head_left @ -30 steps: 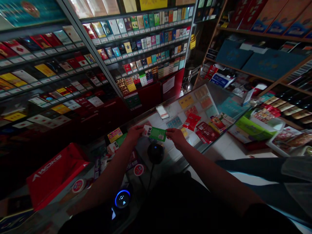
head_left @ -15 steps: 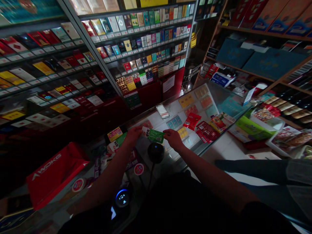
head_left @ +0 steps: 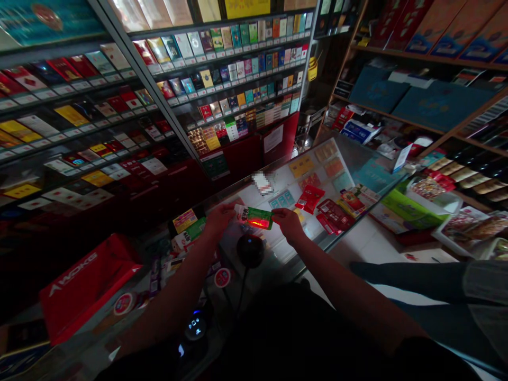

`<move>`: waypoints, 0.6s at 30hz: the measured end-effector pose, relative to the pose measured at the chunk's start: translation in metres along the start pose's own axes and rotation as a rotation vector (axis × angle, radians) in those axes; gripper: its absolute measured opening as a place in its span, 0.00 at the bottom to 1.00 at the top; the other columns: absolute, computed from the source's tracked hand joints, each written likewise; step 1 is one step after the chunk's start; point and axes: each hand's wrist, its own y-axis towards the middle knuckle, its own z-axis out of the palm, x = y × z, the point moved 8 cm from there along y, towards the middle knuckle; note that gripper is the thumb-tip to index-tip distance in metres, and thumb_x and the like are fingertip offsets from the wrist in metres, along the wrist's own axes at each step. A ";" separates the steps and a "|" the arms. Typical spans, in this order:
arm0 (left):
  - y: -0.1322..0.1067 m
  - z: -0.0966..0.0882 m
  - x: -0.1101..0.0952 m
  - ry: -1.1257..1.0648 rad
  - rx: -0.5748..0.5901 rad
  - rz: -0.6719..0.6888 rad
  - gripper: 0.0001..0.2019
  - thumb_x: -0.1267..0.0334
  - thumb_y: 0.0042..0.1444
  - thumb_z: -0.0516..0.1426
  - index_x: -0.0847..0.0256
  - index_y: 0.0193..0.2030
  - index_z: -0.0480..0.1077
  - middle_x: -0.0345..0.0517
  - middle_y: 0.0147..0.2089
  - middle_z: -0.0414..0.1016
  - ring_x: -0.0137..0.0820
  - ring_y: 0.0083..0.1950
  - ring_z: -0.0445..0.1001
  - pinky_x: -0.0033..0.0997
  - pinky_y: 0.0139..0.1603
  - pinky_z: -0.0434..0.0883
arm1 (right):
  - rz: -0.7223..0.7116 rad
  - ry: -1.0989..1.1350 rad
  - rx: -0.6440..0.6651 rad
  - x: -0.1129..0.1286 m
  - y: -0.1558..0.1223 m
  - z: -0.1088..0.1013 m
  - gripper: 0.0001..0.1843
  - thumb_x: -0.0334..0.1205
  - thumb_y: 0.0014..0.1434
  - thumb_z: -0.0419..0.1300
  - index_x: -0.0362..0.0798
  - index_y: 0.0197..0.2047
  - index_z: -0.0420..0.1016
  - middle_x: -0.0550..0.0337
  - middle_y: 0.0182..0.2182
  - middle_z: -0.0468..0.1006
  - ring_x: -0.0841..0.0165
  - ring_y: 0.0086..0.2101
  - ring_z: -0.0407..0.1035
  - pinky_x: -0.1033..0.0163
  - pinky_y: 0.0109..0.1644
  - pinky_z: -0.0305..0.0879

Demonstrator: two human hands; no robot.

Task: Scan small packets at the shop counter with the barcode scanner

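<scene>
A green-and-white snack packet point(head_left: 254, 214) is stretched between my two hands above the glass counter. My left hand point(head_left: 220, 219) pinches its white end, and my right hand point(head_left: 288, 225) pinches the green end. Red light glows across the packet's lower part. Just below it stands a black barcode scanner point(head_left: 250, 251) with a cable running toward me. A similar green-and-white packet point(head_left: 192, 235) lies left of my left hand. To the right of my right hand rest a red packet point(head_left: 310, 198) and a dark red packet point(head_left: 335, 214).
The glass counter point(head_left: 286, 248) runs diagonally ahead, with shelves of cigarette packs point(head_left: 238, 69) behind. A red box point(head_left: 87, 288) sits at the left. A round lit device point(head_left: 195, 326) stands near me. Someone's legs point(head_left: 416, 280) show at the right, below trays of snacks point(head_left: 468, 233).
A red glow has appeared on the packet, which has shifted slightly right and is held a little farther above the scanner. Both hands keep their pinch. The view has moved slightly.
</scene>
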 end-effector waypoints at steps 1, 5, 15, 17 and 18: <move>-0.002 0.004 -0.006 0.007 -0.007 0.016 0.20 0.58 0.39 0.68 0.63 0.41 0.78 0.47 0.34 0.81 0.34 0.32 0.76 0.34 0.37 0.73 | 0.002 0.020 -0.015 0.002 0.001 -0.005 0.19 0.43 0.44 0.68 0.45 0.41 0.82 0.58 0.32 0.84 0.66 0.34 0.75 0.60 0.41 0.69; -0.010 0.026 -0.025 0.054 -0.004 0.064 0.16 0.60 0.42 0.68 0.62 0.39 0.77 0.48 0.36 0.82 0.35 0.35 0.78 0.36 0.41 0.75 | 0.007 0.068 -0.079 0.009 0.001 -0.031 0.20 0.44 0.41 0.69 0.45 0.39 0.82 0.58 0.30 0.82 0.67 0.31 0.72 0.61 0.39 0.67; -0.016 0.114 -0.046 0.259 0.021 0.172 0.06 0.67 0.49 0.64 0.61 0.36 0.77 0.46 0.35 0.83 0.33 0.35 0.79 0.32 0.39 0.73 | 0.069 0.095 -0.177 0.009 -0.003 -0.121 0.21 0.47 0.39 0.69 0.47 0.38 0.81 0.59 0.28 0.82 0.67 0.29 0.74 0.64 0.31 0.62; -0.016 0.140 -0.043 0.254 0.036 0.166 0.06 0.68 0.50 0.62 0.61 0.36 0.77 0.46 0.35 0.83 0.32 0.34 0.78 0.31 0.38 0.72 | 0.065 0.092 -0.216 0.006 -0.001 -0.145 0.21 0.47 0.39 0.70 0.46 0.37 0.81 0.60 0.26 0.81 0.68 0.27 0.72 0.65 0.29 0.60; -0.016 0.153 -0.040 0.249 0.040 0.157 0.06 0.69 0.49 0.62 0.60 0.36 0.77 0.45 0.35 0.83 0.32 0.34 0.78 0.31 0.38 0.72 | 0.066 0.085 -0.241 0.004 0.000 -0.158 0.21 0.47 0.38 0.70 0.45 0.37 0.81 0.60 0.25 0.80 0.68 0.26 0.71 0.65 0.28 0.59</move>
